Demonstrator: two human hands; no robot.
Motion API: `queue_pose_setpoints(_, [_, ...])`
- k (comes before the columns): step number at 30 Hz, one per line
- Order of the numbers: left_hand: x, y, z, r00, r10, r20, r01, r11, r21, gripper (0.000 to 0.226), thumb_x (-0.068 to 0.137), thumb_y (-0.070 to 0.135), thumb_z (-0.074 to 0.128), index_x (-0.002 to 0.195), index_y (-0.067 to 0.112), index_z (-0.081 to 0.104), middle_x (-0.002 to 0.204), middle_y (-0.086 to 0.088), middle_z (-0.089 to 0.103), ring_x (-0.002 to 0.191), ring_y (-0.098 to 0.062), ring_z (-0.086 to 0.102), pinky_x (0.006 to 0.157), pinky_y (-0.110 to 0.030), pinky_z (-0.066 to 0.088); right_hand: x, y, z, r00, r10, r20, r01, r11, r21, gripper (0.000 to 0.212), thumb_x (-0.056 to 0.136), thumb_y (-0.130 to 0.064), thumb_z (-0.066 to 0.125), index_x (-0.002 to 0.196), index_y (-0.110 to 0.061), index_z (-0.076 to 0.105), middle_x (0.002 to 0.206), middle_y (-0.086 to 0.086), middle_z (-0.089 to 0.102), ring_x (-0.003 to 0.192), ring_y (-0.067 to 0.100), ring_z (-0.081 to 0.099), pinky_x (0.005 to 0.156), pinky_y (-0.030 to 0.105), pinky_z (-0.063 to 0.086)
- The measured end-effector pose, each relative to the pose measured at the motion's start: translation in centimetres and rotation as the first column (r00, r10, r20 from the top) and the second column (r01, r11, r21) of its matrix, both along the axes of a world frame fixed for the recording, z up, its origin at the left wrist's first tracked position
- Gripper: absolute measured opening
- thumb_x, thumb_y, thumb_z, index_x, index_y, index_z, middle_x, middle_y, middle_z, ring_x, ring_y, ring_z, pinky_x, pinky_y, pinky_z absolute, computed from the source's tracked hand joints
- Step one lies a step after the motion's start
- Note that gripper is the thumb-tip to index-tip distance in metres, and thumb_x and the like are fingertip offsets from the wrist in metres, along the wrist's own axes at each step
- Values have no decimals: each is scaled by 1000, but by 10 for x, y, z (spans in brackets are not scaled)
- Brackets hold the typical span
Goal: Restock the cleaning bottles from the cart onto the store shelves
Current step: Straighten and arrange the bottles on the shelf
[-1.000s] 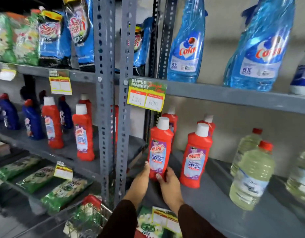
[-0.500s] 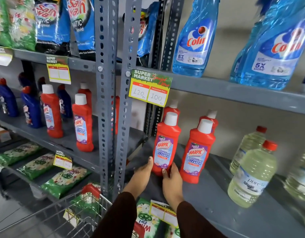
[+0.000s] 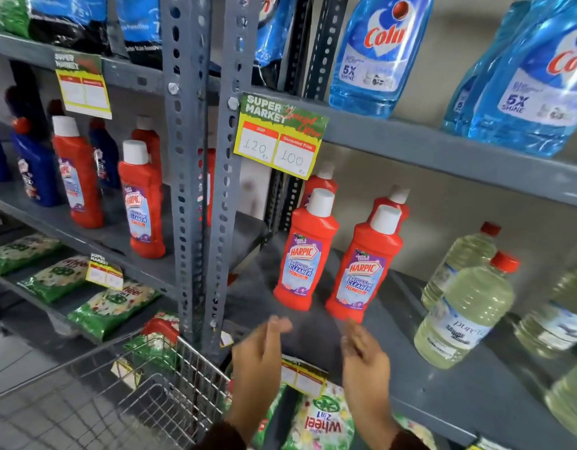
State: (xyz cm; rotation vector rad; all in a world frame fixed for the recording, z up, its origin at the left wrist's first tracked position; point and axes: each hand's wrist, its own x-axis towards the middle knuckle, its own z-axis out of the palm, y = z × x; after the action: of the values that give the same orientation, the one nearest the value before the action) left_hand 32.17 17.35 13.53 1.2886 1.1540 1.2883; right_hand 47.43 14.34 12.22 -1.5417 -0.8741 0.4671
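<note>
Two red Harpic bottles with white caps stand upright side by side on the grey middle shelf [image 3: 410, 358]: the left bottle [image 3: 301, 254] and the right bottle [image 3: 366, 267]. Two more red bottles stand behind them. My left hand [image 3: 259, 362] and my right hand [image 3: 365, 365] hover just in front of and below the front pair, fingers apart, touching neither bottle and holding nothing. The wire cart [image 3: 170, 407] shows at the bottom left, below my left hand.
Pale yellow bottles [image 3: 465, 310] crowd the shelf's right side. Blue Colin bottles [image 3: 378, 53] stand on the shelf above. Grey perforated uprights [image 3: 228, 190] divide the bays; more red and blue bottles stand in the left bay [image 3: 141, 203]. Green detergent packs [image 3: 111, 306] lie on the lower shelves.
Both hands have let go of the left red bottle and drawn back toward me. The bottle stays standing on the shelf beside the other one.
</note>
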Motion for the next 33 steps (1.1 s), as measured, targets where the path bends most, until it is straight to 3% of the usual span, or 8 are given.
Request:
queue_pose_setpoints(2, [18, -17, -1, 993, -108, -38, 110, 992, 55, 23, 89, 35, 54, 88, 43, 75, 90, 19, 77, 78, -2, 70, 73, -22, 52, 25, -3, 11, 995, -96, -25, 97, 995, 33, 46, 93, 8, 53, 118, -28, 67, 131, 5, 65, 124, 17, 56, 111, 36, 39])
queue_pose_setpoints(5, [65, -4, 6, 950, -268, -161, 280, 958, 54, 53, 88, 21, 61, 138, 34, 48, 123, 24, 55, 113, 3, 54, 90, -11, 38, 56, 10, 28, 997, -45, 70, 51, 996, -80, 51, 96, 1, 53, 145, -9, 45, 151, 5, 47, 139, 18, 43, 107, 20, 27])
queue_pose_setpoints(9, [107, 28, 8, 911, -351, -216, 347, 936, -54, 88, 84, 3, 57, 155, 18, 7, 160, -4, 24, 146, -19, 27, 119, -31, 22, 69, 19, 17, 982, 108, 154, -71, 971, -229, 70, 91, 8, 50, 154, -11, 25, 143, -7, 43, 140, 16, 38, 103, 13, 23])
queue_pose_setpoints(15, [122, 42, -6, 906, -334, -261, 310, 942, -131, 86, 79, 3, 54, 154, 26, 21, 156, -7, 37, 147, -30, 23, 123, -34, 10, 75, 17, 9, 961, 202, 188, -160, 963, -215, 79, 84, 12, 48, 153, -20, 29, 135, -11, 52, 115, -12, 45, 87, -10, 29])
queue_pose_setpoints(18, [123, 45, -9, 863, -397, -311, 386, 917, -99, 85, 75, 12, 51, 154, 31, 22, 156, -1, 38, 150, -21, 17, 113, -16, -8, 78, 13, 9, 971, 151, 186, -116, 976, -185, 73, 85, 7, 50, 149, -26, 37, 128, -11, 59, 114, 1, 54, 95, 8, 39])
queue_pose_setpoints(20, [125, 49, -8, 827, -439, -352, 437, 895, -90, 89, 68, 18, 47, 153, 33, 22, 156, 4, 38, 150, -13, 16, 120, -28, -13, 80, 11, 10, 980, 88, 179, -62, 987, -146, 70, 85, 8, 51, 146, -25, 43, 127, -11, 60, 116, 6, 55, 100, 21, 41])
queue_pose_setpoints(27, [127, 62, -20, 772, -521, -363, 503, 851, -151, 92, 66, 16, 47, 148, 50, 21, 156, 10, 36, 152, -16, 7, 119, -38, -17, 80, 8, 6, 979, 19, 201, 6, 992, -126, 59, 87, 2, 53, 142, -21, 50, 110, -10, 65, 100, 11, 61, 90, 24, 44])
queue_pose_setpoints(33, [125, 54, -13, 814, -462, -353, 464, 882, -84, 83, 76, 9, 51, 151, 36, 28, 153, 8, 42, 150, -14, 17, 124, -41, -5, 77, 8, 9, 990, 9, 139, 8, 993, -121, 59, 86, 2, 52, 139, -23, 53, 116, -9, 68, 107, 13, 63, 95, 28, 47])
